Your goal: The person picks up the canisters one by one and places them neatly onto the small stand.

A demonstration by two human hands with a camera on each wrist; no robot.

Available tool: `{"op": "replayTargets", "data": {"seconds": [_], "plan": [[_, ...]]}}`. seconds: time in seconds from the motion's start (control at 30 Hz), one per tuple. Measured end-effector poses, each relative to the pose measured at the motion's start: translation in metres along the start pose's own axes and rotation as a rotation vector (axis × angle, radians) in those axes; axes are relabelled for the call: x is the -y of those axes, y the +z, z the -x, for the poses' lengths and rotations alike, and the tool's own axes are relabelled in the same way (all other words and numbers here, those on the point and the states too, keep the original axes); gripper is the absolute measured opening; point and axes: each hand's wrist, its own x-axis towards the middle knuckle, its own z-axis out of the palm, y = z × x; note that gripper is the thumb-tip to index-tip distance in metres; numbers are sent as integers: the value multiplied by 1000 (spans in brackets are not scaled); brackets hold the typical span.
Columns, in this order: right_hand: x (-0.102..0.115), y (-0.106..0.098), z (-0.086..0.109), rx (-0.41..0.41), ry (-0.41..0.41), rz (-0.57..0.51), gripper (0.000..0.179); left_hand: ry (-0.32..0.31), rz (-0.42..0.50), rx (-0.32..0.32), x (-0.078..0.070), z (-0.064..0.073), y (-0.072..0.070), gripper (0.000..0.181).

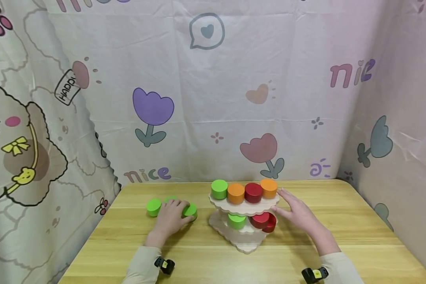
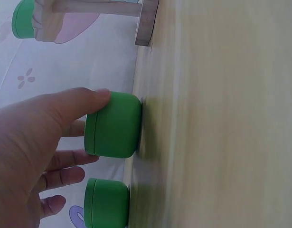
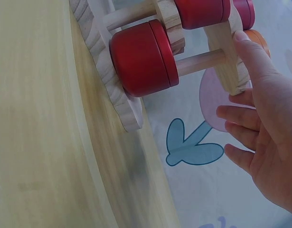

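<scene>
My left hand [image 1: 171, 217] pinches a green round pot [image 2: 116, 126] on the table, its thumb on the near side and fingers behind. A seam near the top of that pot suggests a lid. Close by stand two more green pots, one at the left [image 1: 153, 208] and one partly hidden behind the hand [image 1: 170, 198]. My right hand [image 1: 299, 211] holds the right edge of the top tier of a wooden stand [image 1: 241, 208] between thumb and fingers. That tier bears a green pot [image 1: 219, 189], a red pot [image 1: 253, 193] and two orange pots [image 1: 236, 193].
Lower on the stand are a green pot [image 1: 237, 221] and two red pots, one on the middle tier [image 1: 259, 221] and one near the base [image 3: 141, 59]. The wooden table [image 1: 206, 260] meets a printed cloth backdrop [image 1: 206, 98] behind and at both sides.
</scene>
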Motion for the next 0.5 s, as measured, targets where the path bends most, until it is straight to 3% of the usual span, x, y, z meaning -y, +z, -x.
{"op": "replayTargets", "data": {"seconds": [0.2, 0.5], "plan": [[0, -1, 0, 0, 1, 1, 72, 37, -2, -24, 0, 1, 2, 46], [1, -1, -1, 11, 4, -4, 73, 91, 21, -22, -3, 11, -7, 47]]}}
